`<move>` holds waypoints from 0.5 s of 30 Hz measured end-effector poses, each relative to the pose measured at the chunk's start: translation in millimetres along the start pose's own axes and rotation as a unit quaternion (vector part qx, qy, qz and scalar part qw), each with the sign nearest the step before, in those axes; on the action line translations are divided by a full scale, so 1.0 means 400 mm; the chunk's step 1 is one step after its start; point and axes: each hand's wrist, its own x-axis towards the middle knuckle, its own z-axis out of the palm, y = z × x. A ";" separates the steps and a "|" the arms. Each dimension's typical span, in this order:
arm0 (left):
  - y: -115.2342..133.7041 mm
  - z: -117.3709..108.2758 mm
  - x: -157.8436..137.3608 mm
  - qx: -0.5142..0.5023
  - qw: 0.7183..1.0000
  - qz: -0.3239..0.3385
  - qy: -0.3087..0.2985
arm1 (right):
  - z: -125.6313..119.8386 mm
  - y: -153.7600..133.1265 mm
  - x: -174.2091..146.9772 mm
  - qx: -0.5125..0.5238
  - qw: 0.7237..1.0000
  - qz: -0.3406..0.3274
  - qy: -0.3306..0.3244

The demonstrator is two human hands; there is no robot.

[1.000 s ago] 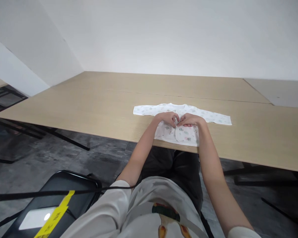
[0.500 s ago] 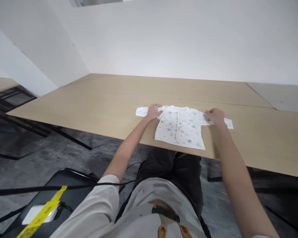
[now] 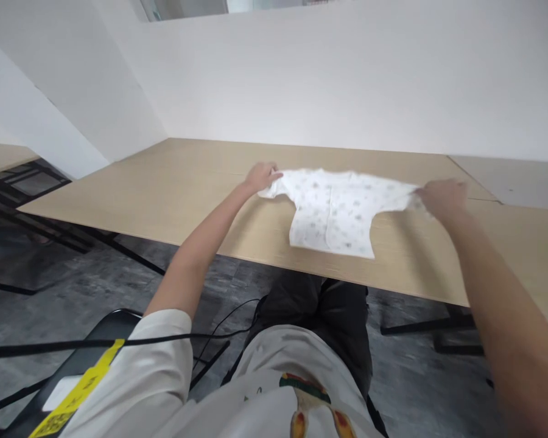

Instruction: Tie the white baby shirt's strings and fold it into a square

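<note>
A small white baby shirt [image 3: 333, 210] with a faint print is stretched between my two hands, its upper part lifted off the wooden table [image 3: 187, 201]. My left hand [image 3: 262, 176] pinches the sleeve on the left side, and a bit of cuff hangs below the fingers. Out to the right, my right hand [image 3: 445, 198] grips the other sleeve; motion blurs it somewhat. Toward the table's front edge hangs the shirt's lower hem, and from this angle I cannot tell whether it touches the tabletop.
A white wall [image 3: 324, 85] rises behind the table. At lower left is a black chair [image 3: 114, 322] with a white object on it. A black cable [image 3: 164, 339] and a yellow strap [image 3: 82, 389] run past my left arm.
Both hands have risen and spread farther apart, pulling the sleeves outward. The shirt, flat on the table before, is now lifted and taut across the shoulders.
</note>
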 end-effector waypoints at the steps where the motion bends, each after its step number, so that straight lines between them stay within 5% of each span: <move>1: 0.006 -0.040 0.008 0.015 0.999 0.008 0.037 | -0.032 0.014 0.002 -0.005 0.999 0.017 0.045; 6: 0.016 -0.136 -0.047 0.088 0.985 0.092 0.113 | -0.079 0.102 -0.043 0.026 0.974 0.025 0.224; 11: -0.021 -0.052 -0.213 0.156 0.964 0.213 -0.011 | 0.065 0.163 -0.161 0.060 0.981 -0.112 0.145; 15: -0.058 0.020 -0.334 0.149 0.972 0.175 -0.049 | 0.160 0.181 -0.252 0.164 0.967 -0.178 0.074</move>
